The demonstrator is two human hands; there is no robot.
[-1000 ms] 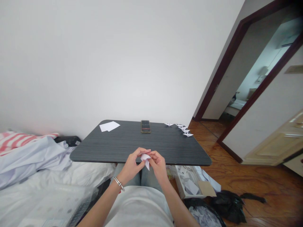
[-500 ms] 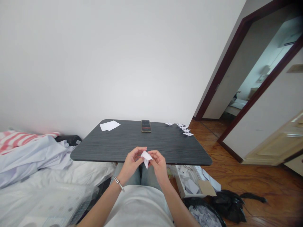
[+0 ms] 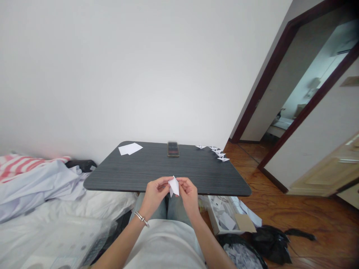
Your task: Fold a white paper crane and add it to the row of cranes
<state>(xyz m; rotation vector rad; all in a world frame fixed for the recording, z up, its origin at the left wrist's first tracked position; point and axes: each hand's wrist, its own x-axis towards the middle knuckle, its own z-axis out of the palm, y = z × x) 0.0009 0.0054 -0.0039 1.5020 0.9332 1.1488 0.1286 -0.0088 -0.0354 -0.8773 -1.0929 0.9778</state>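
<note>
A small piece of folded white paper [image 3: 174, 186] is held between both hands at the table's near edge. My left hand [image 3: 156, 191] pinches its left side with thumb and fingers. On the other side, my right hand [image 3: 188, 192] grips it with thumb and forefinger. The paper stands upright with a point at the top. Several folded paper cranes [image 3: 220, 154] sit at the right back of the dark table [image 3: 157, 168]. White paper sheets [image 3: 130, 148] lie at its left back corner.
A phone [image 3: 173, 149] rests at the table's back middle, near the wall. Below right are a white box [image 3: 215, 216] with papers, a black bag [image 3: 270, 243] and a bin of folded paper [image 3: 242, 256]. Rumpled bedding [image 3: 103, 207] lies to the left.
The folded paper has been turned in the hands, so a point now stands up instead of hanging down. Both hands have shifted slightly.
</note>
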